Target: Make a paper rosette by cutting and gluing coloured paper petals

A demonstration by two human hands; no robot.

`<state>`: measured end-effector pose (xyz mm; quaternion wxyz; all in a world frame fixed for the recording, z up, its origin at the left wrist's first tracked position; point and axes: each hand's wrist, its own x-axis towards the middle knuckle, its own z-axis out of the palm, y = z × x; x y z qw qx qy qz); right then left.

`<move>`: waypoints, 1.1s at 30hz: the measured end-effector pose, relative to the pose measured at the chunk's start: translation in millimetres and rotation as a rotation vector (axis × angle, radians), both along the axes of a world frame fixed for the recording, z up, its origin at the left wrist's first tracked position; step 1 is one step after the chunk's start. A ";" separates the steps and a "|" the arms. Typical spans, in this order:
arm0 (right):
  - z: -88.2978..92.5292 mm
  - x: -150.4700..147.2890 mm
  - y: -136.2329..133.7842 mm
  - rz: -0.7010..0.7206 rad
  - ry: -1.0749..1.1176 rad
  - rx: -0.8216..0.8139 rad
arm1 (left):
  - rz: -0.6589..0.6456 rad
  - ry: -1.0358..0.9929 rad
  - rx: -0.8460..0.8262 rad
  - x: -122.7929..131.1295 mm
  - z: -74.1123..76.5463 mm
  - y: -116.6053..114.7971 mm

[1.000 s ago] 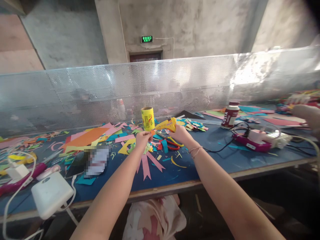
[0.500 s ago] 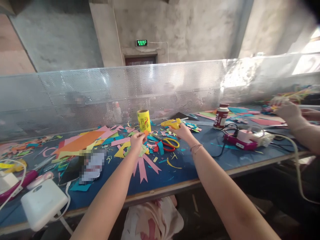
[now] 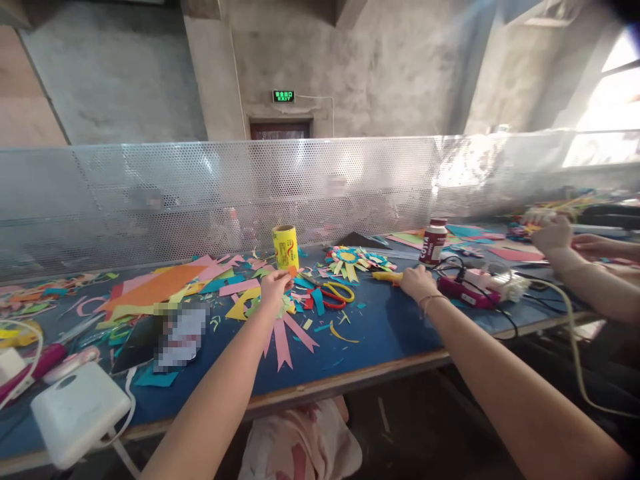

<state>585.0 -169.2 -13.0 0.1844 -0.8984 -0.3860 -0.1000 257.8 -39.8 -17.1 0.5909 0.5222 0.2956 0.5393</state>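
Blue table [image 3: 380, 333] beneath the work. Pink-tailed rosette [image 3: 283, 341] lies near, partly hidden behind our left hand [image 3: 275, 289]. Roll [image 3: 285, 249] stands on end, far of that hand, presumably so it stays put. Our right hand [image 3: 419, 284] closes round the gun's [image 3: 386, 276] rear, low and right, likely clear of loose paper; table contact unclear. Left fingertips pinch the orange scrap [image 3: 293, 271] shut, apparently because it is small.

A rough grey concrete wall [image 3: 395, 80] fills the upper frame, with a lit green exit sign [image 3: 283, 96] above a dark doorway [image 3: 280, 130] left of centre. A perforated screen [image 3: 225, 177] crosses the middle behind the blue worktop [image 3: 380, 330]; a bright window [image 3: 613, 110] glares at upper right.
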 end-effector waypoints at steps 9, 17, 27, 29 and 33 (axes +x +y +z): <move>23.1 -156.1 84.5 0.789 0.603 0.429 | 0.090 -0.182 -0.143 -0.8 4.1 1.1; 11.4 -244.6 110.3 0.916 1.269 0.797 | 0.046 -0.295 -0.132 -6.8 13.3 0.0; 6.8 -250.1 108.6 0.946 1.378 0.939 | 0.071 -0.337 -0.134 -5.2 14.7 0.3; 6.7 -249.2 108.4 0.964 1.373 0.920 | 0.067 -0.334 -0.132 -5.4 15.3 -0.3; 6.4 -247.7 106.6 0.950 1.354 0.934 | 0.063 -0.325 -0.132 -5.2 17.8 -3.0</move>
